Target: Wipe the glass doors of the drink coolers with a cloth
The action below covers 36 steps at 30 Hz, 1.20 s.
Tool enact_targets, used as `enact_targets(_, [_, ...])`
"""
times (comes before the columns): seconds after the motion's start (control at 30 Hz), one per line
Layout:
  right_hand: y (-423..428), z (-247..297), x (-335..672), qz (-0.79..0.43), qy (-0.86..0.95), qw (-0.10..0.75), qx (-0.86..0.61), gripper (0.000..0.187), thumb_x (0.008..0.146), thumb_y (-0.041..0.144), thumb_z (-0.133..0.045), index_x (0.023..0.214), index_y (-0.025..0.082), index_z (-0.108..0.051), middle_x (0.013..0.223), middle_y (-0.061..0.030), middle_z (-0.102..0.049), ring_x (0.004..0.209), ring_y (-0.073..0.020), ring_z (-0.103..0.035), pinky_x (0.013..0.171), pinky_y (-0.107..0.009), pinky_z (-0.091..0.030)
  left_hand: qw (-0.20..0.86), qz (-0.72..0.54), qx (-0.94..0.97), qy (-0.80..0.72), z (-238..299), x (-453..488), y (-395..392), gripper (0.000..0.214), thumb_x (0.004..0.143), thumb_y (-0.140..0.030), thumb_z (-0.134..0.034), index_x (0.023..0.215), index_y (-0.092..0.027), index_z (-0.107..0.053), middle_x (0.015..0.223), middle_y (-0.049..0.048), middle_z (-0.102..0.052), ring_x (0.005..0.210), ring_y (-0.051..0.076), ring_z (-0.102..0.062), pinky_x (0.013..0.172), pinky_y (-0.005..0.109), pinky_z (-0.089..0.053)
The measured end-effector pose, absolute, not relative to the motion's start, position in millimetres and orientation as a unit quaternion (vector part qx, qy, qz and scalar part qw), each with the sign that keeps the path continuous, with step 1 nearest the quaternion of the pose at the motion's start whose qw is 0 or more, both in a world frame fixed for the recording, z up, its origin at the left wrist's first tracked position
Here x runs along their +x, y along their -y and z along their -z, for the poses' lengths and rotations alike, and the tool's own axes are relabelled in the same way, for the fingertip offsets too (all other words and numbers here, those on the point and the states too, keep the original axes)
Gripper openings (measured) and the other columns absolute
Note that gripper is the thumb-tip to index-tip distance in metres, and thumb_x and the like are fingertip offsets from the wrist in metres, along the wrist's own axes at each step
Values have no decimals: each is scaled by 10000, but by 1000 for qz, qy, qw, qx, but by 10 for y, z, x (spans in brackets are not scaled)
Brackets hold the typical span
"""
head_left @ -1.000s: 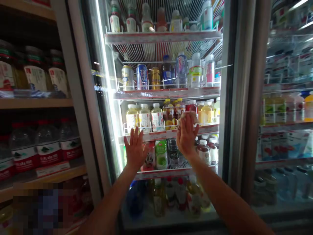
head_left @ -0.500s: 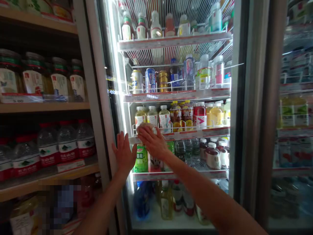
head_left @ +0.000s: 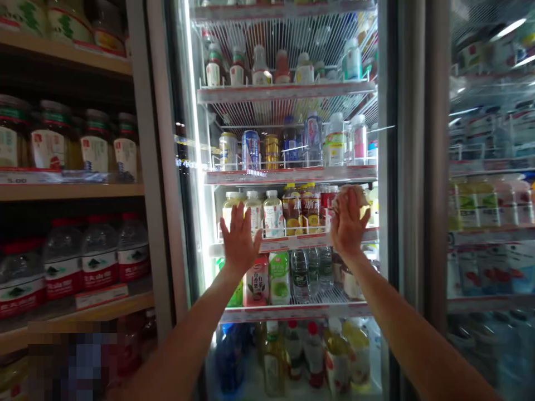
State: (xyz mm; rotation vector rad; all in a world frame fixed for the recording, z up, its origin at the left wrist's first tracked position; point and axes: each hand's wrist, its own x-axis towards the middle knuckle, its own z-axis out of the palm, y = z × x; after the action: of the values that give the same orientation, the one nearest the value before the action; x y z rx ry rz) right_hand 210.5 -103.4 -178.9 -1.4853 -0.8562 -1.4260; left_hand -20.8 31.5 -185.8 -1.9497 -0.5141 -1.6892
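I face a lit drinks cooler with a glass door [head_left: 292, 139]. My left hand [head_left: 239, 239] lies flat on the glass, fingers spread, at the height of the third shelf [head_left: 292, 243]. My right hand [head_left: 348, 223] presses a crumpled whitish cloth [head_left: 353, 195] against the glass further right, near the door's right frame [head_left: 388, 167]. Behind the glass stand rows of bottles [head_left: 273, 214] and cans [head_left: 251, 149].
Wooden shelves [head_left: 71, 191] to the left carry jars and red-labelled water bottles [head_left: 98, 253]. A second cooler door [head_left: 489, 195] stands to the right. The cooler's bottom level holds more bottles [head_left: 309, 351].
My right hand with the cloth swept left across the glass, then back to the right side. My left hand stayed flat on the glass, shifting slightly up.
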Motion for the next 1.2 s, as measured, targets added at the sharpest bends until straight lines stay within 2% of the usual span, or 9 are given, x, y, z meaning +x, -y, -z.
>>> enact_targets(0.17, [1285,1713,2482,515,230,537,-627,531,839,246,-332,1361,157,-364,1469,-156,-279,1351,-259,-266,1042,-591,-180,250,625,-713,195,1751,-162,-315,541,885,-334,-392,1372,-111,-319,1467,172,-281,1392,245,-166,1129,488,-69])
enact_targets(0.27, [1237,1589,2387,502,213,550,-633,538,838,240,-326,1367,142,-349,1476,-156,-259,1359,-258,-243,1037,-598,-200,237,629,-708,217,1718,-234,-393,538,889,-356,-372,1363,-105,-334,1468,175,-277,1390,251,-176,1126,493,-72])
enact_targets(0.47, [730,1339,1570,523,357,457,-624,510,869,270,-310,1367,178,-371,1486,-100,-260,1377,-227,-205,1096,-528,-149,204,636,-695,267,1693,-524,-574,564,886,-398,-351,1366,-104,-333,1474,180,-260,1387,264,-184,1118,517,-81])
enact_targets(0.67, [234,1232,766,511,488,395,-588,507,883,255,-312,1387,212,-344,1505,-54,-224,1395,-232,-145,1116,-538,-84,195,622,-688,320,1699,-932,-759,573,885,-400,-343,1382,-117,-308,1487,174,-228,1391,274,-166,1104,550,-96])
enact_targets(0.83, [-96,1280,321,501,612,324,-519,491,870,218,-368,1361,207,-382,1500,-38,-240,1391,-230,-162,1125,-533,-40,205,621,-677,336,1669,-1140,-807,582,894,-408,-312,1386,-96,-293,1488,189,-214,1393,279,-160,1097,558,-111])
enact_targets(1.07, [-195,1314,227,520,724,200,-407,456,859,182,-394,1310,228,-441,1474,10,-306,1365,-185,-230,1140,-486,-29,200,626,-675,335,1592,-1194,-780,581,896,-420,-294,1371,-87,-320,1480,198,-234,1387,290,-178,1090,560,-134])
enact_targets(1.2, [44,1095,581,552,675,222,-437,474,866,226,-403,1339,228,-403,1485,-13,-281,1375,-201,-208,1129,-507,-17,213,625,-679,320,1499,-1141,-770,585,892,-416,-301,1376,-87,-309,1483,196,-225,1388,284,-175,1093,559,-127])
